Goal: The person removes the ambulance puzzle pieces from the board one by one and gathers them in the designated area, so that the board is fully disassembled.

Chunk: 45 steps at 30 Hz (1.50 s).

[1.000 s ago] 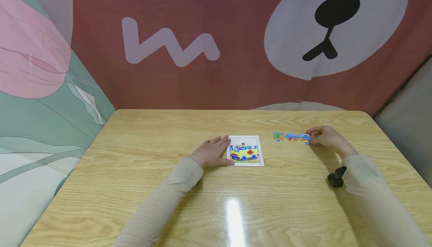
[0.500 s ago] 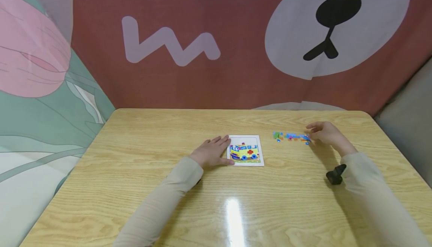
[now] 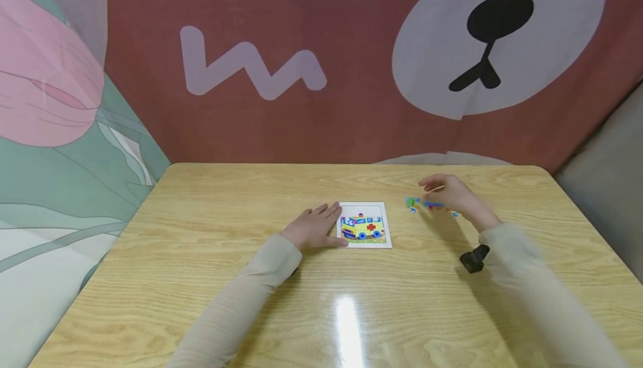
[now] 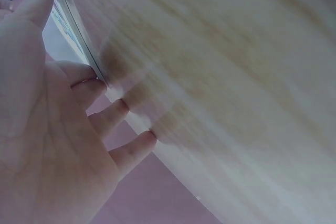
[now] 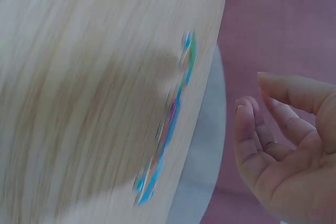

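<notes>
A white-framed jigsaw board [image 3: 370, 244] with a yellow ambulance picture lies on the wooden table. My left hand [image 3: 313, 227] rests at its left side, fingers and thumb along the frame. The left wrist view catches the board's edge [image 4: 75, 22] beside the thumb and fingertips. To the board's right, several colourful jigsaw pieces [image 3: 412, 202] lie in a row. Above them hovers my right hand [image 3: 458, 199], fingers loosely bent and thumb apart from them. In the right wrist view nothing shows between its fingers, and the pieces [image 5: 172, 116] are on the table below.
The table [image 3: 226, 200] ends at a brown wall cloth [image 3: 351, 128] printed with a bear face. A black wrist camera [image 3: 473, 259] hangs beneath the right sleeve. Glare [image 3: 349, 323] shines on the table's near part.
My right hand lifts off the right end of the row of pieces and moves left above it. The left hand stays at the board.
</notes>
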Each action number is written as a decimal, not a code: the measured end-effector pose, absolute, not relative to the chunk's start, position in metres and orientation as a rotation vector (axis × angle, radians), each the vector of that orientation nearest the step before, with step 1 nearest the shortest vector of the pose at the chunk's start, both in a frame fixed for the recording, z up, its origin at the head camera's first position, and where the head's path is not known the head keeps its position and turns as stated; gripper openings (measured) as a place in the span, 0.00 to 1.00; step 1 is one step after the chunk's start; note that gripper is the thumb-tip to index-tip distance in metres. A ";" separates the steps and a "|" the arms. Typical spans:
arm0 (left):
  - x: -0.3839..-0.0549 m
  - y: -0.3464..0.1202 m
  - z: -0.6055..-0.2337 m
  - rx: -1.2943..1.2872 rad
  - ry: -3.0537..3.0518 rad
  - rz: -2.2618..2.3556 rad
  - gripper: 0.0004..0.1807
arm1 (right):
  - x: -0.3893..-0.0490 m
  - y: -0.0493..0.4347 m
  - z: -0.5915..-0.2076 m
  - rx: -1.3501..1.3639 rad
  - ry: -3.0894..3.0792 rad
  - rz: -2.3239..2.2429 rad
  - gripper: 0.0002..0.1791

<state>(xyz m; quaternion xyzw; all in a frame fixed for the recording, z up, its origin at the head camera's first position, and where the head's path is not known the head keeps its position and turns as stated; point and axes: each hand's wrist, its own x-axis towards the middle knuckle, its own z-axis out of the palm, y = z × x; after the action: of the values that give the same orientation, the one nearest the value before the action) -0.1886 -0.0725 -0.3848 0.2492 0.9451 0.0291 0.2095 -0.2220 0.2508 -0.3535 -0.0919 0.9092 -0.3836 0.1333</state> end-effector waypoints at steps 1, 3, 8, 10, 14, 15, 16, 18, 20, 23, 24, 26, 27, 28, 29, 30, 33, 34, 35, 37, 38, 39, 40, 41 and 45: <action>-0.188 -0.073 -0.385 0.693 2.627 0.086 0.49 | -0.222 0.245 -0.353 -0.276 2.626 -1.116 0.24; -0.188 -0.073 -0.385 0.693 2.623 0.096 0.49 | -0.221 0.235 -0.353 -0.283 2.613 -1.117 0.23; -0.188 -0.074 -0.384 0.687 2.618 0.116 0.49 | -0.224 0.215 -0.362 -0.373 2.614 -1.155 0.19; -0.188 -0.075 -0.383 0.688 2.618 0.114 0.49 | -0.234 0.216 -0.379 -0.496 2.586 -1.239 0.16; -0.188 -0.074 -0.382 0.689 2.618 0.106 0.49 | -0.232 0.203 -0.382 -0.580 2.557 -1.264 0.14; -0.188 -0.074 -0.381 0.688 2.618 0.104 0.49 | -0.230 0.199 -0.381 -0.590 2.556 -1.259 0.14; -0.187 -0.074 -0.381 0.684 2.618 0.105 0.49 | -0.222 0.189 -0.369 -0.541 2.584 -1.194 0.14; -0.187 -0.073 -0.381 0.677 2.618 0.108 0.50 | -0.219 0.181 -0.367 -0.534 2.587 -1.153 0.15; -0.187 -0.073 -0.381 0.674 2.621 0.110 0.50 | -0.217 0.173 -0.367 -0.511 2.590 -1.110 0.15; -0.187 -0.073 -0.381 0.679 2.627 0.117 0.50 | -0.216 0.164 -0.369 -0.503 2.573 -1.069 0.15; -0.187 -0.073 -0.381 0.683 2.629 0.119 0.51 | -0.215 0.161 -0.369 -0.494 2.565 -1.067 0.15; -0.187 -0.074 -0.382 0.689 2.631 0.123 0.51 | -0.214 0.156 -0.372 -0.504 2.549 -1.060 0.15; -0.187 -0.074 -0.382 0.690 2.631 0.125 0.51 | -0.214 0.153 -0.373 -0.513 2.538 -1.058 0.15; -0.187 -0.074 -0.382 0.689 2.629 0.123 0.51 | -0.213 0.151 -0.373 -0.508 2.527 -1.055 0.16; -0.188 -0.074 -0.383 0.688 2.628 0.120 0.51 | -0.213 0.148 -0.373 -0.520 2.521 -1.048 0.16; -0.188 -0.074 -0.383 0.686 2.626 0.118 0.51 | -0.213 0.146 -0.374 -0.523 2.514 -1.047 0.15; -0.189 -0.074 -0.383 0.687 2.626 0.116 0.51 | -0.211 0.139 -0.374 -0.535 2.484 -1.052 0.16; -0.189 -0.074 -0.383 0.689 2.625 0.115 0.51 | -0.211 0.136 -0.374 -0.535 2.477 -1.055 0.16; -0.189 -0.074 -0.383 0.691 2.626 0.117 0.51 | -0.211 0.135 -0.374 -0.537 2.473 -1.054 0.16; -0.189 -0.074 -0.383 0.695 2.627 0.127 0.51 | -0.211 0.131 -0.375 -0.531 2.464 -1.055 0.16; -0.189 -0.074 -0.383 0.695 2.625 0.126 0.51 | -0.211 0.129 -0.375 -0.526 2.462 -1.056 0.16; -0.189 -0.075 -0.383 0.696 2.625 0.125 0.51 | -0.211 0.127 -0.375 -0.532 2.465 -1.052 0.16; -0.189 -0.075 -0.383 0.697 2.624 0.125 0.51 | -0.211 0.126 -0.375 -0.533 2.466 -1.048 0.16; -0.189 -0.075 -0.384 0.697 2.623 0.124 0.51 | -0.211 0.124 -0.375 -0.543 2.469 -1.040 0.16; -0.189 -0.075 -0.384 0.705 2.626 0.121 0.50 | -0.210 0.119 -0.377 -0.538 2.485 -1.003 0.16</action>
<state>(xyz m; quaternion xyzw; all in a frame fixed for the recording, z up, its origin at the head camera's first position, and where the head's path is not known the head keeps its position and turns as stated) -0.1892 -0.0753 -0.3843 0.2534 0.9436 0.0435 0.2085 -0.2104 0.1187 -0.3768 -0.1927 0.8903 -0.3595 0.2027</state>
